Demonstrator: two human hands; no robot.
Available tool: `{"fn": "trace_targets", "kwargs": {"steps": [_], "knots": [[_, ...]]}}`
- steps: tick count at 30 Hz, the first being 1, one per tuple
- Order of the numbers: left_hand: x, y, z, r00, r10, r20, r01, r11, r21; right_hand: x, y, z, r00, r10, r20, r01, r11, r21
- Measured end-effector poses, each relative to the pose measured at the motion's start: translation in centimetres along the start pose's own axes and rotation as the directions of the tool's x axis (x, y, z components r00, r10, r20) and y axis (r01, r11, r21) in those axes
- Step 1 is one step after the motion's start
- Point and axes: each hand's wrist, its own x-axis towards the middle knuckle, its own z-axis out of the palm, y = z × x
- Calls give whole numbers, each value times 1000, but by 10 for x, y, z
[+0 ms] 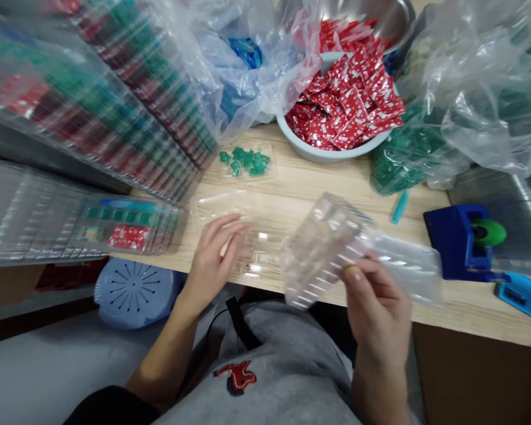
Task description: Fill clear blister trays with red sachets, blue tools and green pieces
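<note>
My right hand (376,301) pinches clear plastic blister trays (323,242) between thumb and fingers, lifted over the table's front edge. The trays are tilted and slightly blurred, and I cannot tell how many there are. My left hand (215,254) has its fingers stretched out and apart, and nothing shows in it. It is beside an opened clear plastic tray (261,254) lying on the table; whether the fingertips touch it I cannot tell. Behind it sits a small heap of green plastic pieces (245,160) on a clear tray.
A white bowl (312,152) of red printed packets stands at the back, a metal bowl (400,23) behind it. Filled clear boxes (128,230) are stacked at left. At right are a blue tape dispenser (454,242), a teal piece (399,206) and plastic bags (491,100).
</note>
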Motion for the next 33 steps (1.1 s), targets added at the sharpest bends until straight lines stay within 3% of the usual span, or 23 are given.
{"fn": "trace_targets", "kwargs": {"steps": [2,4,8,12,16,19,21,24,27,30,33], "knots": [[7,37,2,994,47,98,-21,969,-246,-2,-2,11,994,-25,106,21,999,41],[10,66,4,978,89,189,-10,924,-382,-3,-7,19,980,-43,193,34,998,50],[10,86,7,969,21,247,100,878,-468,-4,-22,19,968,-62,243,66,998,-8],[7,84,10,963,-46,266,187,824,-534,-7,-27,18,965,-78,250,97,993,-67],[4,84,8,969,-94,229,206,818,-537,-8,-20,20,979,-93,180,110,990,-91],[3,75,1,971,-189,145,237,829,-506,-1,-14,8,991,-106,-80,101,993,-54],[8,64,-1,973,-232,-6,205,871,-446,9,-11,-6,939,-102,-327,111,994,7],[25,42,12,984,-33,-173,-7,974,-226,22,-14,-24,832,-135,-538,185,982,41],[45,21,46,976,213,-51,-213,977,13,27,-18,-29,797,-190,-574,251,967,29],[57,12,77,965,231,126,-241,967,79,22,-18,-27,819,-182,-545,241,970,39],[53,26,79,971,213,112,-204,975,-86,13,-12,-24,882,-154,-446,177,984,10]]}}
